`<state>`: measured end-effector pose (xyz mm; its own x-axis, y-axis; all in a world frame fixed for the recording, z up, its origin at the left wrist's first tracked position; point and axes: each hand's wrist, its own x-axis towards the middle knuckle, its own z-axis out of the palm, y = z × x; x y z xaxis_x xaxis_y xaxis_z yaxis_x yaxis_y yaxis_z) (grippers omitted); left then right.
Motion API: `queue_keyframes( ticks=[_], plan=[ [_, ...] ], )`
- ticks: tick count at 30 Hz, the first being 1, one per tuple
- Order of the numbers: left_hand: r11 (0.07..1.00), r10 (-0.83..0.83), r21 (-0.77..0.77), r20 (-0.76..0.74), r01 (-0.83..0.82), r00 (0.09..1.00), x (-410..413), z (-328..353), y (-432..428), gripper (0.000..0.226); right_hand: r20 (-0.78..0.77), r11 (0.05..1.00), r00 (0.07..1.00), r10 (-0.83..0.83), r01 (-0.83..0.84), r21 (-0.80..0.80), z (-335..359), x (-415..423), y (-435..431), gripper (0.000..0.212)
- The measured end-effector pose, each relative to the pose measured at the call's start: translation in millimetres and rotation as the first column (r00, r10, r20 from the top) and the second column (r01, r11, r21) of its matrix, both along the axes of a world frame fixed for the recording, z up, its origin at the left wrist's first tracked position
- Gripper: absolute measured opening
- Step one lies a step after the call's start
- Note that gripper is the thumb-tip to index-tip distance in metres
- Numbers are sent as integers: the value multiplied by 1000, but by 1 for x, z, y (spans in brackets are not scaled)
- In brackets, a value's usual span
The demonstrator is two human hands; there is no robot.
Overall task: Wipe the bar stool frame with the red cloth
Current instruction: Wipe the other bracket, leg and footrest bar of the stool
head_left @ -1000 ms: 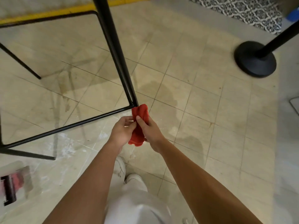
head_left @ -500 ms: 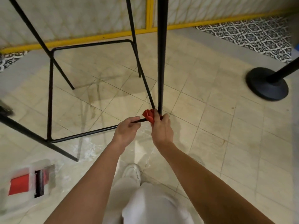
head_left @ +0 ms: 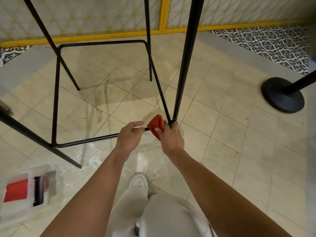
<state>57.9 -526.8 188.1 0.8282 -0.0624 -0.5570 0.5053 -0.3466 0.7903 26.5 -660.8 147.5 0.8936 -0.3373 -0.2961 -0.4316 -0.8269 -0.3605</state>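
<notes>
Ok so this is mid-wipe, down low on the bar stool frame (head_left: 186,57). The right hand (head_left: 171,141) has the red cloth (head_left: 154,124) bunched up in curled fingers and is pressing it right at the joint where the footrest rail (head_left: 85,140) meets the thick front leg. The cloth sits on the rail side of that corner, touching the metal. The left hand (head_left: 129,135) is just beside it on the same rail, fingers wrapped round the bar, and my read is it's steadying the stool rather than cleaning anything.

So the step in hand looks like the bottom corner. For the next move I'd guess you either run the cloth along the rail, which means the left hand has to get out of the way since it's parked in the path, or go up the leg, which needs the cloth wrapped round the tube and not just dabbed at one side. The other legs and the back rail look untouched by either hand, so plenty left to do.

As for writing or brands: nothing readable. There's a clear plastic box (head_left: 20,211) on the floor at lower left with something red (head_left: 16,190) inside, but it's too blurry to show any label, and the frame itself shows no logo
</notes>
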Motion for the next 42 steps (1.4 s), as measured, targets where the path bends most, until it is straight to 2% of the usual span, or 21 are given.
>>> queue_keyframes(
  ticks=[3,5,8,11,15,18,21,28,32,34,40,42],
  plan=[
    [1000,-2,-6,14,3,1000,0,-2,1,26,59,998,997,54,-51,-46,-1,-9,-1,48],
    [1000,-15,-17,15,15,1000,-1,-2,0,26,187,999,981,42,-39,-23,-1,-17,3,43],
    [999,-16,-27,14,16,1000,-2,-2,-2,26,340,989,931,-133,102,107,1,-30,2,36],
    [1000,-1,-27,12,1,1000,-1,-3,-2,26,367,951,879,-303,254,177,4,-35,-10,29],
    [999,15,-29,-2,-15,1000,-1,-4,-6,27,390,973,891,-230,205,105,12,-18,-21,28],
    [999,14,-34,-5,-14,1000,-2,-6,-8,26,339,953,891,-303,281,112,12,-4,-29,28],
    [999,14,-37,4,-14,1000,1,-6,-10,25,289,960,916,-279,263,96,9,-2,-36,28],
    [999,7,-52,39,-5,999,6,-4,-25,25,449,970,860,-244,224,98,21,-4,-46,23],
    [998,-27,-63,54,30,998,4,-3,-34,26,310,967,917,-253,232,105,12,-2,-49,23],
    [997,-32,-67,57,36,998,3,-3,-36,27,281,952,911,-301,271,141,10,-2,-50,21],
    [994,-68,-77,75,73,995,4,4,-42,28,499,944,803,-326,252,211,24,-5,-45,17],
    [993,-84,-79,76,90,994,3,6,-44,27,515,951,800,-309,242,195,26,-5,-45,18]
  ],
)
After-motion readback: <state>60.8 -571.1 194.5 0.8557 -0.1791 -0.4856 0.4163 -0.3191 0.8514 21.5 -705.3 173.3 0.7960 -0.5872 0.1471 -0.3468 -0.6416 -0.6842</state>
